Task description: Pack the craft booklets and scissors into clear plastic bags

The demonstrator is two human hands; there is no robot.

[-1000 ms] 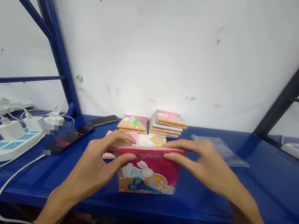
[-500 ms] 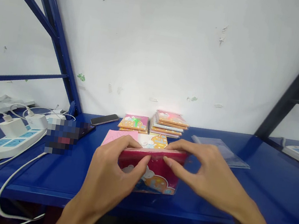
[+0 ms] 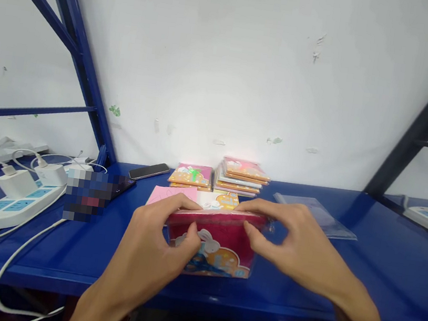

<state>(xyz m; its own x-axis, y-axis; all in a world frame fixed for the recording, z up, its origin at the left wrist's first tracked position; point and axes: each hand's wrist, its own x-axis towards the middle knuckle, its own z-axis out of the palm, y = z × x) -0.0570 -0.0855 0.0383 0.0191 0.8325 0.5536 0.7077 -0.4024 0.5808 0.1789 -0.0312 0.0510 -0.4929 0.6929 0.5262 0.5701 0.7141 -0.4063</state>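
Note:
A dark red card in a clear plastic sleeve (image 3: pixel 222 244) stands upright near the shelf's front edge, printed with a white rabbit and an orange cloud-like shape. At its top left edge, my left hand (image 3: pixel 158 243) pinches it, thumb on the near face and fingers behind. My right hand (image 3: pixel 293 246) grips the top right part the same way. Plastic sticks out a little past the right end of the top edge. Just behind lie a pink sheet (image 3: pixel 171 194) and a white-and-orange printed card (image 3: pixel 218 200), both partly hidden by the hands and the red card.
Two stacks of wrapped cards, a lower one (image 3: pixel 191 176) and a taller one (image 3: pixel 241 177), stand by the wall. Clear plastic sleeves (image 3: pixel 317 216) lie at right. To the left are a phone (image 3: pixel 149 171), a blurred-out device, and a white power strip (image 3: pixel 16 204) with cables.
My thumbs have moved apart along the top edge of the card, the left one leftward and the right one slightly rightward. More of the rabbit print shows.

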